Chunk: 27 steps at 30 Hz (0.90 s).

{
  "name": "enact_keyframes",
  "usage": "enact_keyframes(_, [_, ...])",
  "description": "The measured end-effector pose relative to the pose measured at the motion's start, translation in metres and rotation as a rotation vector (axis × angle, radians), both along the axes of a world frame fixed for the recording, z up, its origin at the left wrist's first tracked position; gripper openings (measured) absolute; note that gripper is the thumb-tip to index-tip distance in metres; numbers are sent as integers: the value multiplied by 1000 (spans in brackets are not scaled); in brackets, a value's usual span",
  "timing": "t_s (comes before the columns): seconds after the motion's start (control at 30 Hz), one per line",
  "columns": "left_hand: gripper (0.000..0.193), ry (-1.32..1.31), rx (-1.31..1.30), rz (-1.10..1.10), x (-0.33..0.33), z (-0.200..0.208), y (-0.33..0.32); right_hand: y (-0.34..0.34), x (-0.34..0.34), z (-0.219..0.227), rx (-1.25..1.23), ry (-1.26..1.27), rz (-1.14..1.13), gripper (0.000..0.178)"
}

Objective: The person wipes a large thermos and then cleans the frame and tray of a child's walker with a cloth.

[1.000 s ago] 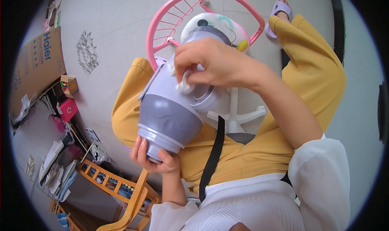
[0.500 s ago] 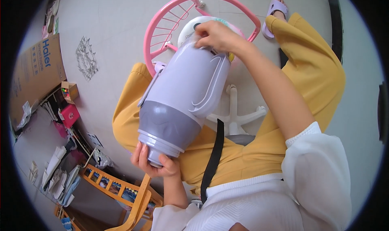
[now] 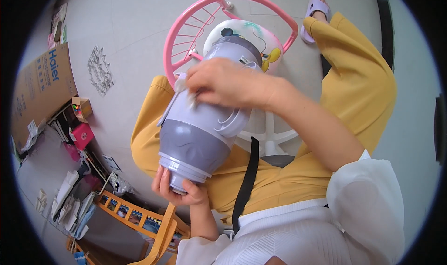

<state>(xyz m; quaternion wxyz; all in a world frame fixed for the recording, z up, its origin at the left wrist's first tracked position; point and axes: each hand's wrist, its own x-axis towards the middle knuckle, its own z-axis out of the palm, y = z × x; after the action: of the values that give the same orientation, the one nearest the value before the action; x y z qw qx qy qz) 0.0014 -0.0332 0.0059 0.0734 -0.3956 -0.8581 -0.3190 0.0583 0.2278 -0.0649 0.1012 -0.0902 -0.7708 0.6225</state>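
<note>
A lavender and grey thermos jug [image 3: 193,137] lies tilted over my lap, its wide grey end toward the seat of a pink-framed stool [image 3: 170,46]. My left hand [image 3: 174,186] grips the narrow, ringed end close to me, fingers and thumb on either side. Blurred by motion, my right hand [image 3: 228,82] is closed over the middle of the jug. A scrap of thin white wipe or tissue [image 3: 192,100] shows under its fingertips against the jug's side. The curved handle [image 3: 235,121] sticks out on the right, partly covered by my right hand.
The stool's padded seat [image 3: 272,37] has a printed cartoon pattern. A white star-shaped chair base [image 3: 270,137] stands between my legs. To the left are a large cardboard box [image 3: 46,83], a pink box [image 3: 81,134] and a wooden chair [image 3: 163,230]. A black strap [image 3: 247,186] hangs over my lap.
My right hand has moved from the jug's far end toward me and left, onto the middle of its body, uncovering the grey far end. My left hand keeps its hold.
</note>
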Motion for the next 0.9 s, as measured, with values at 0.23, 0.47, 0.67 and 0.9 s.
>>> enact_keyframes(0.23, [41,0,62,-23,-1,-5,2,25,4,-19,298,-348,-129,11])
enact_keyframes(0.47, [40,-4,72,9,0,-5,3,-20,-16,9,247,-3,6,14])
enact_keyframes(0.67, [40,-15,76,2,0,-5,3,36,11,-71,157,-279,-133,19])
enact_keyframes(0.9, [41,12,53,3,1,-3,6,63,47,-119,36,-253,-647,19])
